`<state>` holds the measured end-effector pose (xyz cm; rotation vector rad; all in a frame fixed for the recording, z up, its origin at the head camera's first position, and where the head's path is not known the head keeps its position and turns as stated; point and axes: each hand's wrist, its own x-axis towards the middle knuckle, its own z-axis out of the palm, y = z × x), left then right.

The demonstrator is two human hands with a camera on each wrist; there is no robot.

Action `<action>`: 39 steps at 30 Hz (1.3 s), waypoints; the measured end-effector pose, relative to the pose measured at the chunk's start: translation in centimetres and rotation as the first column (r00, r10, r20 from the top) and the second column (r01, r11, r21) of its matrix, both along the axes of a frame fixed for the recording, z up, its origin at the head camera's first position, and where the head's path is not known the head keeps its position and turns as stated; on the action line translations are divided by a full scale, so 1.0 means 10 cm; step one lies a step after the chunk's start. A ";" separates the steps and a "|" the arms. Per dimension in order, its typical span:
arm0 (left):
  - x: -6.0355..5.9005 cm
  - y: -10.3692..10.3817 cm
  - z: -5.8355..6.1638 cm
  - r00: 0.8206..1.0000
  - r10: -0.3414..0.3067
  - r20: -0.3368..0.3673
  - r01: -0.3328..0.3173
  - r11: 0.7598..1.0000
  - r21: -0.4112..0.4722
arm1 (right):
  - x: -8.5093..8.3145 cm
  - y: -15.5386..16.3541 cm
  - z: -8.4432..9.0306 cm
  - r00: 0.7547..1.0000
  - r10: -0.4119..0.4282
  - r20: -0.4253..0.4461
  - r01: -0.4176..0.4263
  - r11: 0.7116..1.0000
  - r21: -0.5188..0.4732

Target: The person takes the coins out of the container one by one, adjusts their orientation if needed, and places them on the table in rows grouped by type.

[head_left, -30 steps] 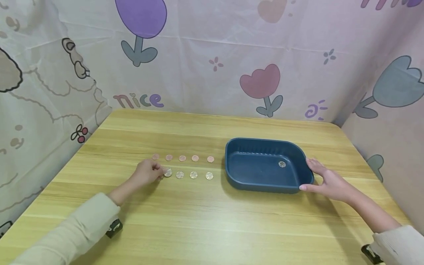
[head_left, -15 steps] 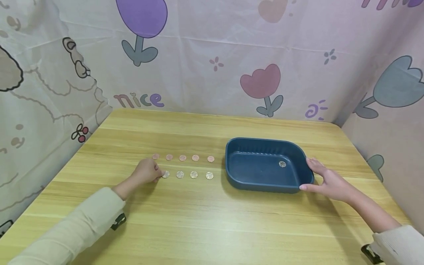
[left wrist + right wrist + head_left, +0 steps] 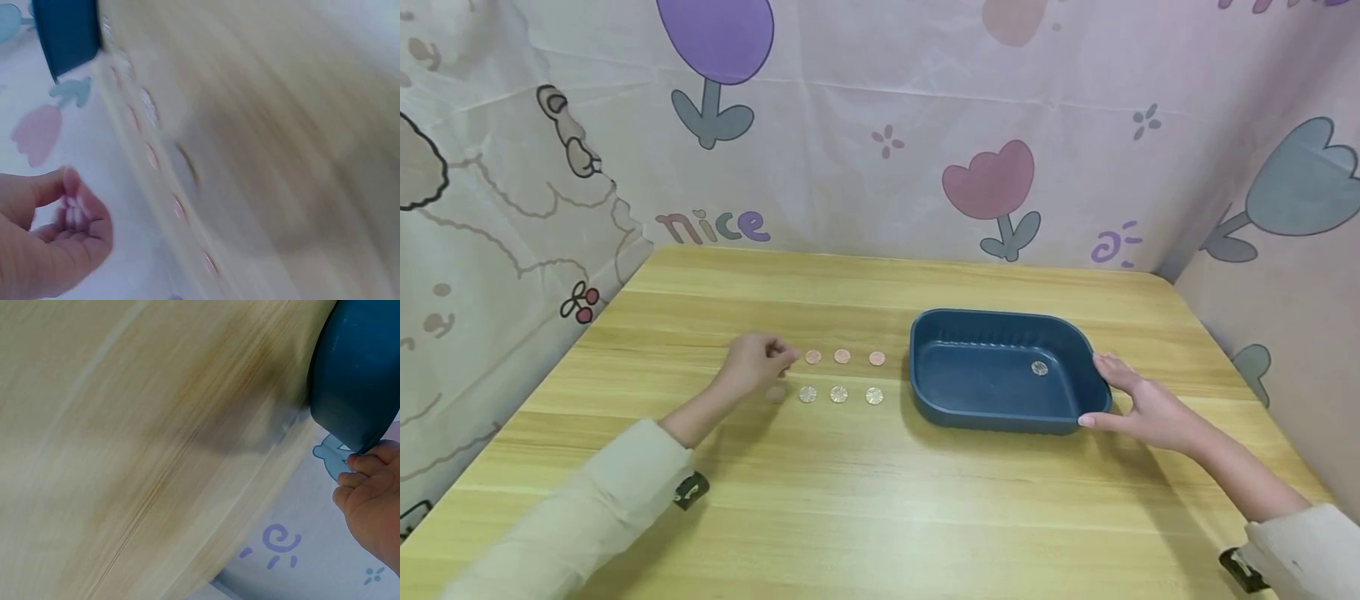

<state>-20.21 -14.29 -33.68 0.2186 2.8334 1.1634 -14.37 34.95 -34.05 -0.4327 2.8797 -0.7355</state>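
- Coins lie in two rows at centre-left of the head view. The near row shows three silver coins plus a fainter blurred one at its left end.
- Left hand sits just beyond that blurred coin, over the left end of the far row, fingers curled with the tips drawn together. Whether it pinches a coin cannot be told; the left wrist view is motion-blurred.
- Far row: three copper coins remain visible to the right of the hand.
- Right hand, at right of centre, rests against the right end of the blue tub, thumb and fingers spread along its wall, likely to steady it.
- One silver coin lies inside the tub, toward its right side.
- Wooden table carries everything; a printed curtain closes the upper frame.
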 end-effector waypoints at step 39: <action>-0.04 2.19 -0.03 0.962 -0.230 -0.146 0.266 0.909 0.321 | -0.04 0.02 0.03 1.000 0.004 0.000 -0.004 1.000 -0.022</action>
